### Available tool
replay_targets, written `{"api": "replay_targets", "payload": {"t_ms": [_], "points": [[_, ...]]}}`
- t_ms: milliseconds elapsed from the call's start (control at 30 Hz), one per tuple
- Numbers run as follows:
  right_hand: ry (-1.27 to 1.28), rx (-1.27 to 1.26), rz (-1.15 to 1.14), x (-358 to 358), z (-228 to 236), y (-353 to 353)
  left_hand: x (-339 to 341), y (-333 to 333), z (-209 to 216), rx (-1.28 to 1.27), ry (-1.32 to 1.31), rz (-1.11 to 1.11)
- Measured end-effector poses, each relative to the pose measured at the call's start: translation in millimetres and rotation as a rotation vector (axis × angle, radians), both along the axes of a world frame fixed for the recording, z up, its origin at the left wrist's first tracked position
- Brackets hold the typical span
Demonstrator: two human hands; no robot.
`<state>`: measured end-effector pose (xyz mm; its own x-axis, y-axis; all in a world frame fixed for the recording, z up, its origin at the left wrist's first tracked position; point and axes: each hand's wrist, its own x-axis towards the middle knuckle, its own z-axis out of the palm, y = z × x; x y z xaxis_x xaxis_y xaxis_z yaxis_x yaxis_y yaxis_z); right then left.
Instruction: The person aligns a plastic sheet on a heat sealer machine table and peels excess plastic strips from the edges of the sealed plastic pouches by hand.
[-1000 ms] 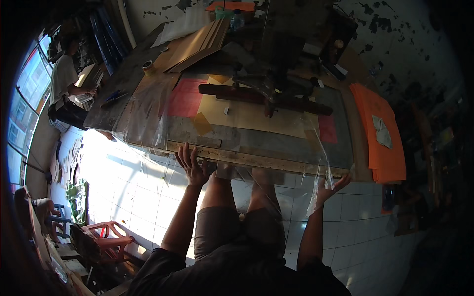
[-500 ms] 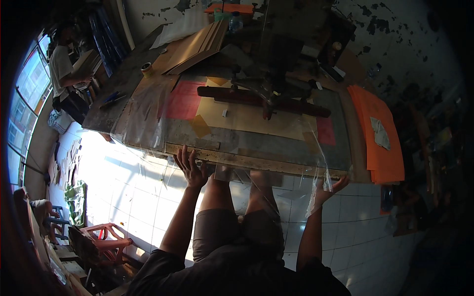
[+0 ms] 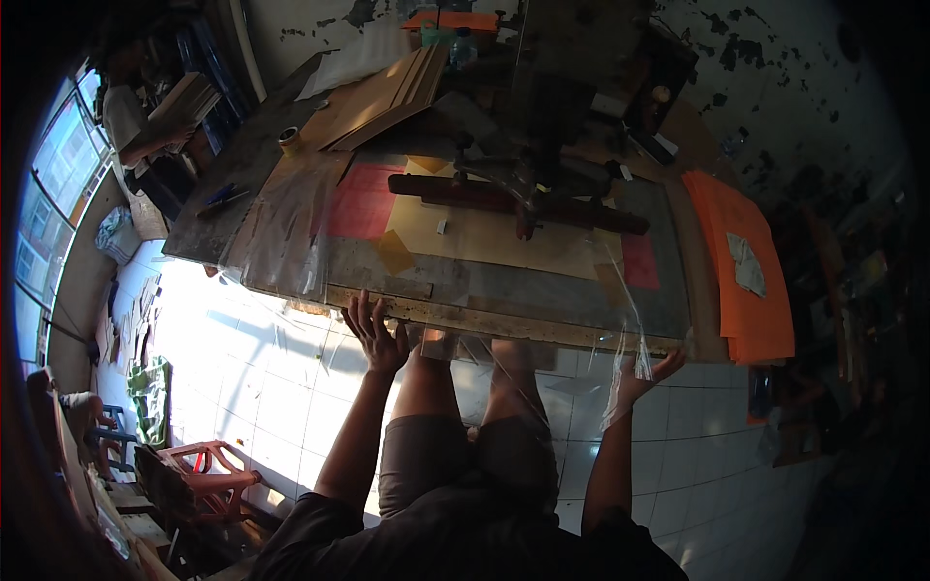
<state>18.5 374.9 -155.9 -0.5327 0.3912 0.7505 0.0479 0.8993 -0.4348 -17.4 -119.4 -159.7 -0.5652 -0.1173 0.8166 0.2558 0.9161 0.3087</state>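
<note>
Plastic sheet [image 3: 542, 358], clear and thin, hangs between the person's 2 hands just off the near edge of the bench [image 3: 504, 324]. It is nearly see-through: only pale glints and creased edges mark it, brightest in a crumpled fold by the right hand [image 3: 647, 373]. Tiled floor and the person's knees show through it.

The left hand [image 3: 376, 334] is raised with fingers spread wide, its fingertips at the bench's near edge; whether this grip pinches the sheet cannot be told, since the film is too faint there. The right hand is turned palm up with fingers loosely curled, and the bunched corner of the sheet rises from it, so it seems to hold that corner.

On the bench lies a flat frame with a grey-green field, a tan panel [image 3: 484, 237] in the middle and red patches [image 3: 363, 198] at the left and right. A dark wooden bar [image 3: 513, 201] lies across it. More clear film [image 3: 281, 232] is draped over the bench's left end. A stack of orange sheets [image 3: 741, 261] sits at the right end, and wooden boards [image 3: 387, 97] lie at the far left corner, with a tape roll [image 3: 288, 138] nearby.

Another person [image 3: 131, 121] stands at far left by the windows.
</note>
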Motion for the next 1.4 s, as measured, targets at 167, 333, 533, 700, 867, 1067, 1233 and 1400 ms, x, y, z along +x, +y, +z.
{"api": "replay_targets", "payload": {"t_ms": [167, 333, 533, 700, 867, 1067, 1233, 1400], "points": [[-0.020, 0.005, -0.014, -0.3, -2.7, 3.3, 0.1, 1.0, -0.1, 0.005, 0.002, -0.014], [-0.025, -0.014, -0.014, -0.7, 0.1, 1.8, -0.7, 0.9, 1.3, -0.011, -0.004, -0.017], [-0.009, -0.002, -0.010, -0.6, -1.2, 2.6, -0.8, 0.2, -1.0, -0.017, -0.014, -0.011], [-0.013, -0.015, -0.027, -0.2, -3.3, 3.8, -0.6, -0.2, -0.8, -0.027, -0.009, -0.010], [0.007, -0.001, -0.002, 0.1, -7.1, 6.9, 0.2, -0.2, -1.0, -0.028, -0.018, -0.003], [0.002, -0.038, -0.024, -1.3, -9.4, 7.0, -0.9, -0.5, -1.8, -0.011, -0.002, -0.001], [0.005, -0.042, -0.014, -1.1, -9.1, 7.0, -2.2, -1.0, -3.2, 0.005, 0.026, 0.003], [0.010, -0.025, -0.023, -1.4, -11.1, 9.7, -1.6, 0.0, -3.1, 0.006, 0.000, 0.007]]}}
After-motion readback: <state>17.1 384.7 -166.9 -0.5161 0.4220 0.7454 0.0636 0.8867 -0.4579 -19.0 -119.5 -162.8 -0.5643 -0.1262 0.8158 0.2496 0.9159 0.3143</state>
